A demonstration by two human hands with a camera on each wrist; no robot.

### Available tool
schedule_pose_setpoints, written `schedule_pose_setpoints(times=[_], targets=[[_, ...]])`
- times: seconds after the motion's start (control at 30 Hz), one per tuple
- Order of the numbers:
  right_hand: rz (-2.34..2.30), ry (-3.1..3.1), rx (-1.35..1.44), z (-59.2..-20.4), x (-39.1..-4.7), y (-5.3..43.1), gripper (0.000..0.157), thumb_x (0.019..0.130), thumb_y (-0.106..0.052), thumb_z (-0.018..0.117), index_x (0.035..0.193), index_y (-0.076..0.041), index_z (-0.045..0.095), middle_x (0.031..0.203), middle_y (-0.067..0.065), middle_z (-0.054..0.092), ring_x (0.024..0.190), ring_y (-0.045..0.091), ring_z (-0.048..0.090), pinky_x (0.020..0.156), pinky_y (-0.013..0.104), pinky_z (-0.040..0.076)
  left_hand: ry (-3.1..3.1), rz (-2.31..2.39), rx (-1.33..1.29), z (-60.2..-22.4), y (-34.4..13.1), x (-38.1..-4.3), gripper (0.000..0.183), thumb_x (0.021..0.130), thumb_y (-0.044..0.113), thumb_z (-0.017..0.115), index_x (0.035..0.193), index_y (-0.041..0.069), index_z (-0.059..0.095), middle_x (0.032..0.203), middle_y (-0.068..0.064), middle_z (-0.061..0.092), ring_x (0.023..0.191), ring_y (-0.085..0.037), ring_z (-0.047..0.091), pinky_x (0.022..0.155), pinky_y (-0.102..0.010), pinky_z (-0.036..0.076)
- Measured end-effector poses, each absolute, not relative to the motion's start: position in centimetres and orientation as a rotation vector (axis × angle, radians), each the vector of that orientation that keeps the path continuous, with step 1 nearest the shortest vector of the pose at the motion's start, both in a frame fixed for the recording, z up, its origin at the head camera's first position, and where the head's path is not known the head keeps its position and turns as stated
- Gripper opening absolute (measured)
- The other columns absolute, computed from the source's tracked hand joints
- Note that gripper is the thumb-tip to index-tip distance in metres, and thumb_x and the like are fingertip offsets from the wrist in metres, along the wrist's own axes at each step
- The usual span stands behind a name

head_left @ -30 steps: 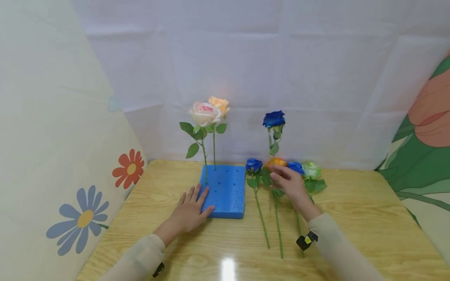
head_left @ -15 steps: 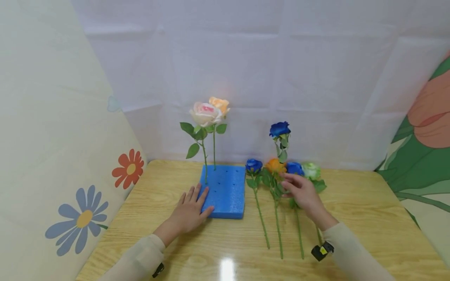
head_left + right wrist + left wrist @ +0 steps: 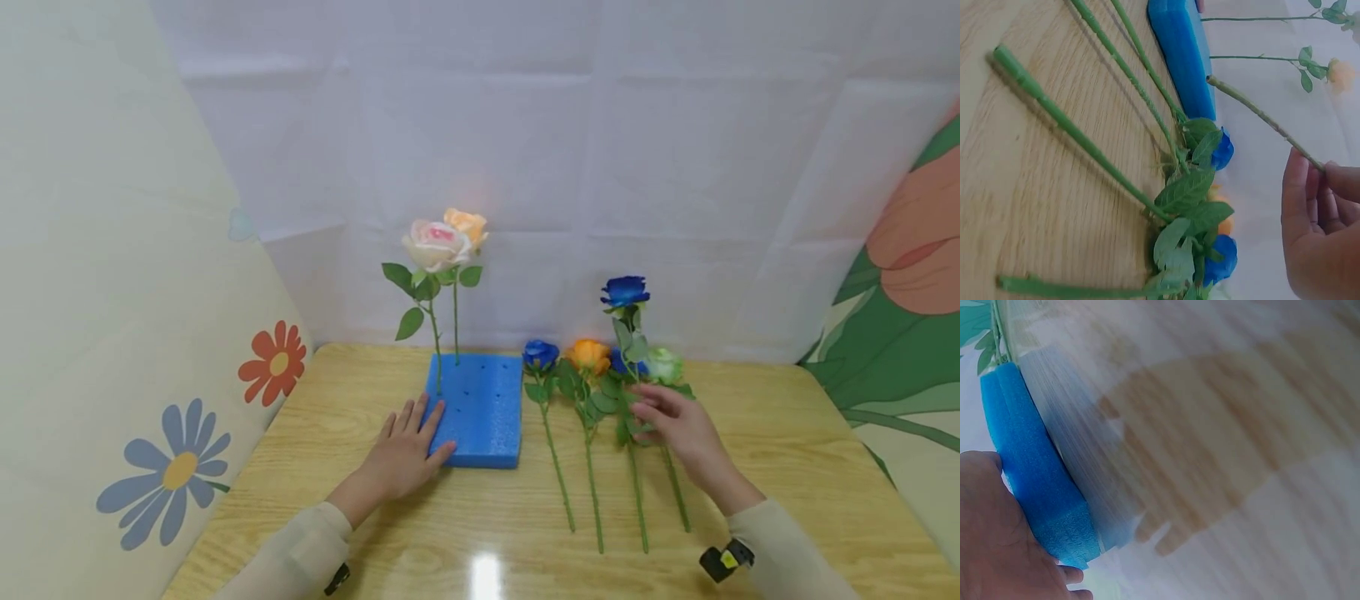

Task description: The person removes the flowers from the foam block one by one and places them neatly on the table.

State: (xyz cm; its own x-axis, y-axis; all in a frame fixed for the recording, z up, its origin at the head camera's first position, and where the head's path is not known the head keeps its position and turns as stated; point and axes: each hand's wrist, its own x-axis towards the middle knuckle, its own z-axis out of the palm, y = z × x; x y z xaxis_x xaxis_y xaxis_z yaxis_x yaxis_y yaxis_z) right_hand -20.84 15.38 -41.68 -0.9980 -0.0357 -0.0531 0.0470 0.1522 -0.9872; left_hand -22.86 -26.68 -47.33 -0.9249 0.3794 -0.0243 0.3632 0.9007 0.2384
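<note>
My right hand point(image 3: 686, 433) pinches the stem of a dark blue rose point(image 3: 626, 292) between thumb and fingers, bloom up. It is over the right part of the row of lying flowers. In the right wrist view the bare lower stem point(image 3: 1263, 119) sticks out past the fingertips. My left hand point(image 3: 405, 454) rests with spread fingers on the left edge of a blue foam block point(image 3: 483, 429) dotted with small holes. A pale pink rose point(image 3: 437, 243) and a peach rose point(image 3: 467, 223) stand upright in the block's left side.
Right of the block, a blue rose point(image 3: 541, 354), an orange rose point(image 3: 588, 356), another blue rose point(image 3: 1220, 259) and a pale green rose point(image 3: 664, 365) lie side by side, stems toward me. A white cloth point(image 3: 480, 125) hangs behind the wooden table point(image 3: 780, 450).
My right hand has moved right and a little toward me, carrying the blue rose away from the block, from over the orange rose. The left hand stays in place on the block.
</note>
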Motion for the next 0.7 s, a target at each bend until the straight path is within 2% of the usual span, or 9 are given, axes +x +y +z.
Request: schedule_pose_setpoints(times=[0.3, 0.53, 0.7], targets=[[-1.957, 2.380, 0.024, -41.9, -20.1, 17.8, 0.047, 0.103, -0.010, 0.059, 0.143, 0.010, 0.047, 0.106, 0.004, 0.063, 0.092, 0.012, 0.066, 0.082, 0.039, 0.061, 3.005, 0.358, 0.576, -47.5, -26.6, -22.8, 0.077, 0.105, 0.058, 0.037, 0.162, 0.008, 0.023, 0.167, -0.023, 0.011, 0.152, -0.048, 0.013, 0.118, -0.067, 0.015], [-1.911, 2.384, 0.056, -42.1, -19.5, 19.6, 0.049, 0.104, -0.010, 0.058, 0.146, 0.010, 0.043, 0.105, 0.000, 0.065, 0.091, 0.012, 0.066, 0.080, 0.033, 0.061, 3.002, 0.352, 0.599, -47.5, -26.7, -22.9, 0.077, 0.105, 0.058, 0.038, 0.162, 0.007, 0.023, 0.167, -0.024, 0.011, 0.152, -0.048, 0.014, 0.118, -0.067, 0.015], [-1.911, 2.364, 0.069, -42.2, -19.1, 20.7, 0.052, 0.104, -0.014, 0.059, 0.146, 0.012, 0.043, 0.103, -0.005, 0.067, 0.091, 0.013, 0.067, 0.079, 0.034, 0.061, 3.007, 0.343, 0.611, -47.6, -26.8, -22.9, 0.076, 0.106, 0.057, 0.038, 0.161, 0.007, 0.023, 0.167, -0.024, 0.012, 0.152, -0.048, 0.015, 0.118, -0.067, 0.016]])
